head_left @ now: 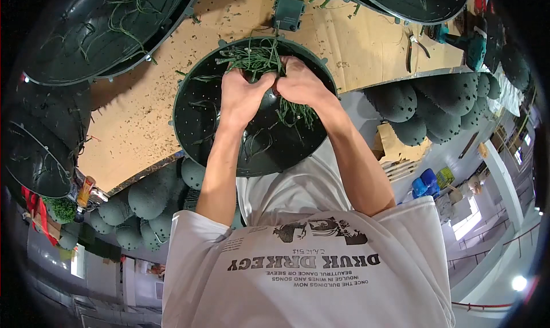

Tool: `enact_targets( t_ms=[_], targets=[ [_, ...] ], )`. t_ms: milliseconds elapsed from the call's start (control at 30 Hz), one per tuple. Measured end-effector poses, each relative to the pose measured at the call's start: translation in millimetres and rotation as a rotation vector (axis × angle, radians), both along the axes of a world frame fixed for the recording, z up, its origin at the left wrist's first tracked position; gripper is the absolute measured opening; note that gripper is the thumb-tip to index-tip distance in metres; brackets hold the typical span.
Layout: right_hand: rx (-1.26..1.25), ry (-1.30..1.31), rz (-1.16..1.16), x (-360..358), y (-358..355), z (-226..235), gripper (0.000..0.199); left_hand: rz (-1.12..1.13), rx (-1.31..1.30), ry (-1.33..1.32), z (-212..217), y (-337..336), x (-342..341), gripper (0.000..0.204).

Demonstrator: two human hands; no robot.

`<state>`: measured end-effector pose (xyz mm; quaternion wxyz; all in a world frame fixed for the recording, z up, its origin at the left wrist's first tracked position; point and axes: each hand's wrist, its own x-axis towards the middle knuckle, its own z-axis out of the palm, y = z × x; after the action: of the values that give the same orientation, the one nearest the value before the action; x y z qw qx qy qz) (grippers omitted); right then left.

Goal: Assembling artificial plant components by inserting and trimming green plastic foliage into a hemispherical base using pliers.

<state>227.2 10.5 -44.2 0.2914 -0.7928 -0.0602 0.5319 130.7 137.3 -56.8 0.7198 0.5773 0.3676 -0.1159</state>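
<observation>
A dark green perforated plastic half-dome (195, 122) lies open side up on the wooden table (137, 110), right in front of me. Thin green wire strands (252, 57) are bunched along its far inner wall and hang loose inside. My left hand (240, 93) and my right hand (301, 83) are close together inside the dome, both with fingers closed on the green wire strands. A small dark green box (288, 13) rests on the table just beyond the dome's rim.
More dark green half-domes lie at the far left (97, 30), the left edge (34, 150) and the far right (412, 1). Stacked green domes (149, 199) sit under the table on both sides. Pliers (413, 44) and a teal power tool (472, 47) lie at the right.
</observation>
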Motion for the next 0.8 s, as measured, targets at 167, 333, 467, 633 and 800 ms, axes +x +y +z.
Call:
enact_targets(
  t_ms=[167,333,467,633,800],
  targets=[
    [0.034,-0.045,-0.030,-10,-2,-13,0.042,0.260,-0.137,-0.072,-4,-16,-1,0.020],
    [0.112,-0.057,-0.054,-22,1,-20,0.039,0.659,-0.276,-0.109,0,-35,-5,0.032],
    [0.150,-0.019,-0.099,-14,-6,-16,0.040,0.516,-0.422,-0.044,-5,-24,-14,0.036],
    [0.075,0.092,0.185,5,5,2,0.047,0.376,-0.543,0.004,-8,1,-15,0.036],
    [0.144,0.124,0.068,-5,-2,-9,0.051,0.334,-0.486,-0.057,-10,-2,-13,0.041]
  ],
)
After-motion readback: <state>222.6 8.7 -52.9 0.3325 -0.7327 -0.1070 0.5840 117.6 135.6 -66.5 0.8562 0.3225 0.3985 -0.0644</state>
